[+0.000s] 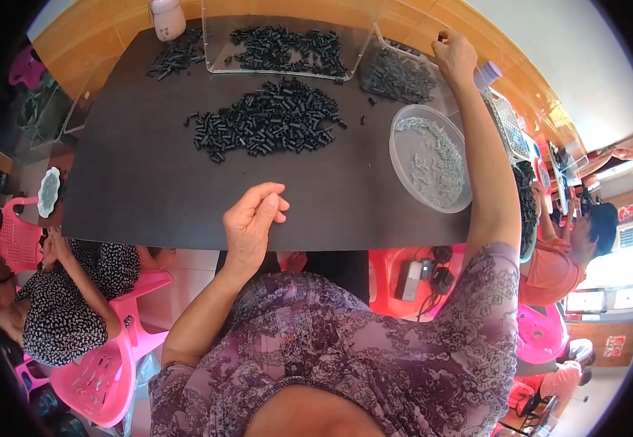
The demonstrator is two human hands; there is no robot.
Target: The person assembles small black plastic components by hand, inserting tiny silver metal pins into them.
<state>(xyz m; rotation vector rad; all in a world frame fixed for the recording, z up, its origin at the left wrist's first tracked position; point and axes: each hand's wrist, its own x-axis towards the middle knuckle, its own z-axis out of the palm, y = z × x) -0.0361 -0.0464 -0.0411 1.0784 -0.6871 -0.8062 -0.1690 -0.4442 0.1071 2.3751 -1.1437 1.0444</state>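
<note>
My left hand (pixel 252 218) was nearest to me, just above the near edge of the dark tabletop (pixel 141 175), its fingers curled in with the thumb laid against them; I could not tell whether anything was tucked inside. Off to its right, under my outstretched right arm, stood a round whitish tub (pixel 444 207) with small clear pieces (pixel 444 164) scattered over its bottom. Straight ahead of my left fingers, and well apart from them, lay the main pile of short black tubes (pixel 265 120), spread wider from side to side than it was deep, the single tubes pointing every which way. My left hand was nearer to that pile than my right. Beyond the pile stood a big clear box (pixel 218 58) with more black tubes, and to its right a smaller clear box (pixel 374 89) of dark pieces. Farthest out, up beside the smaller box's far right corner, my right hand (pixel 456 58) had its fingers pinched on a small dark piece (pixel 440 36), whose long axis I could not make out.
</note>
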